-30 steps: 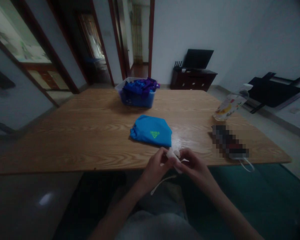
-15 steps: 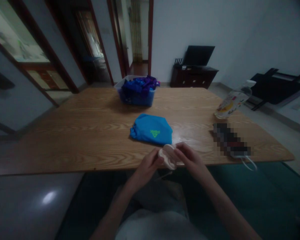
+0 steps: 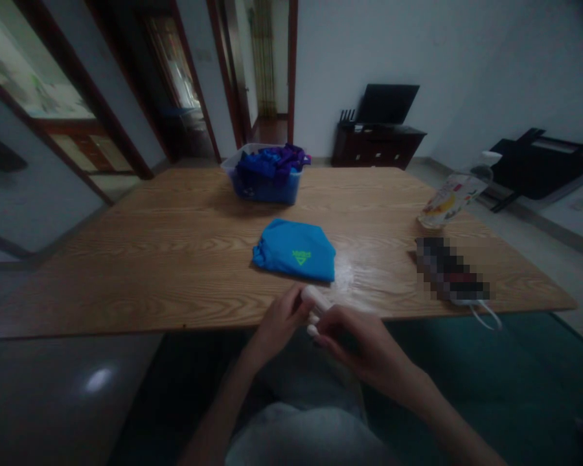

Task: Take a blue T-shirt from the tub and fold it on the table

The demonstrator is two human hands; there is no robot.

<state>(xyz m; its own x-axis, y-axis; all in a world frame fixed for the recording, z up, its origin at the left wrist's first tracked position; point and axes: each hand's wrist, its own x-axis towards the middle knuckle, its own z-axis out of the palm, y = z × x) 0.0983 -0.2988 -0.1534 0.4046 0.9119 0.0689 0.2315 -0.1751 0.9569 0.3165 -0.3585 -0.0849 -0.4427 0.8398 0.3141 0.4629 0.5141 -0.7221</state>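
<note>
White case (image 3: 317, 298), near side of blue pouch (image 3: 296, 251), held between left hand (image 3: 282, 316) and right hand (image 3: 358, 333), fingers curled narrow; step seems two-handed manipulation, next move likely calls for steady grip

From seven o'clock the left forearm (image 3: 228, 395) is slanting up toward one o'clock, its wrist running nearly straight into the left hand (image 3: 282, 317), whose thumb and fingers are pressing together in a pinch. From between four and five o'clock the right forearm (image 3: 437, 408) is angling toward ten, with the right hand (image 3: 359, 336) showing its back, fingers bending inward in a pinch. Both hands are meeting near six o'clock, before the torso (image 3: 301, 430).
</note>
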